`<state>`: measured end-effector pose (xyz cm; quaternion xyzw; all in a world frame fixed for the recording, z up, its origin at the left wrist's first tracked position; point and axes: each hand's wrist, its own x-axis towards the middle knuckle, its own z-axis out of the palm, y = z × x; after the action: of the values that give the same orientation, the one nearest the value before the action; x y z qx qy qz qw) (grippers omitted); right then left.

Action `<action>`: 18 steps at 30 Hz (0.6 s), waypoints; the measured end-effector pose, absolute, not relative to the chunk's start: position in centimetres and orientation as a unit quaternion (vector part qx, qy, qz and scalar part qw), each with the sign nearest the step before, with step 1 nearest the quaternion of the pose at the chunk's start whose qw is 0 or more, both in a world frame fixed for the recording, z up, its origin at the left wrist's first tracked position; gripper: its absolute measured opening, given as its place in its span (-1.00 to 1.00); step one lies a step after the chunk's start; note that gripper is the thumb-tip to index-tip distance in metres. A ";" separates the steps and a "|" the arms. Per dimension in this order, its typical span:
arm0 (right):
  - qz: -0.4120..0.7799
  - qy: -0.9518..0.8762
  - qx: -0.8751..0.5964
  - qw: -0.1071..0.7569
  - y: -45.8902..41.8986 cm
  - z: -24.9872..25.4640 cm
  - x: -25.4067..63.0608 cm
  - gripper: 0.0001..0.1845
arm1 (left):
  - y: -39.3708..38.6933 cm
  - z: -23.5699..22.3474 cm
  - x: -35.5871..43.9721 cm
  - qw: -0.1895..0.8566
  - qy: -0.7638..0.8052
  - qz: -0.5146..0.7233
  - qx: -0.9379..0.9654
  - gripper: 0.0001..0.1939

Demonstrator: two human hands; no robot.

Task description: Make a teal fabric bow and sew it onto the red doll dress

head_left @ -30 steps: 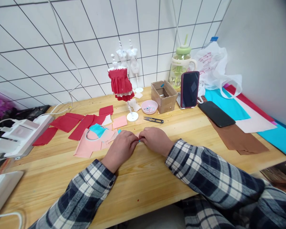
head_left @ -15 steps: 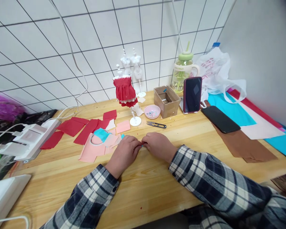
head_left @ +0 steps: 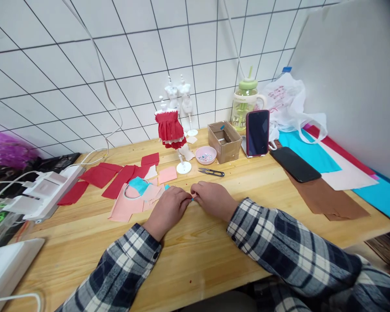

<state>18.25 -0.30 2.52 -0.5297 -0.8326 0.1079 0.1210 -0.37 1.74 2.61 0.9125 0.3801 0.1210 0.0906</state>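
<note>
My left hand [head_left: 171, 209] and my right hand [head_left: 213, 199] meet low over the wooden table, thumbs and fingers pinched together. Between their fingertips shows a tiny blue piece [head_left: 192, 199]; most of it is hidden, and its kind is too small to tell. Left of my left hand lie pink sheets [head_left: 121, 208] and a turquoise piece [head_left: 138, 185], with a thin ring partly under it. Thread snips [head_left: 211, 172] rest just beyond my right hand. Behind them stands a small white mannequin [head_left: 183, 167] wearing a ruffled red dress [head_left: 169, 129].
A pink bowl of beads [head_left: 206, 155], a cardboard box [head_left: 225, 142], a propped phone [head_left: 258, 133] and a green-lidded bottle [head_left: 245, 104] stand at the back. Red pieces [head_left: 118, 181] and a power strip [head_left: 56, 193] lie left. A black phone [head_left: 295, 164] rests on brown sheets [head_left: 328, 201] right.
The view has shifted slightly, so things sit a little lower and the right side has moved left. Both hands keep their pinch, with the right fingers shifted slightly.
</note>
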 end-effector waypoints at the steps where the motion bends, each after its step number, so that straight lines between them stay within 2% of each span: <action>1: 0.109 -0.831 -0.532 0.120 -0.3 2.6 18.3 -0.77 | 1.7 2.6 -0.4 0.087 0.378 0.125 0.913 -0.80; 8: 0.103 -0.835 -0.533 0.092 -0.2 2.8 18.4 -0.73 | 1.7 2.5 -0.4 0.081 0.380 0.125 0.913 -0.80; 18: 0.102 -0.836 -0.526 0.117 -0.1 2.6 18.6 -0.76 | 1.6 2.5 -0.1 0.087 0.382 0.130 0.911 -0.82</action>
<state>18.58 -0.14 2.55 -0.5261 -0.8361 0.1017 0.1171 -0.08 1.64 2.50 0.9108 0.3820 0.1304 0.0866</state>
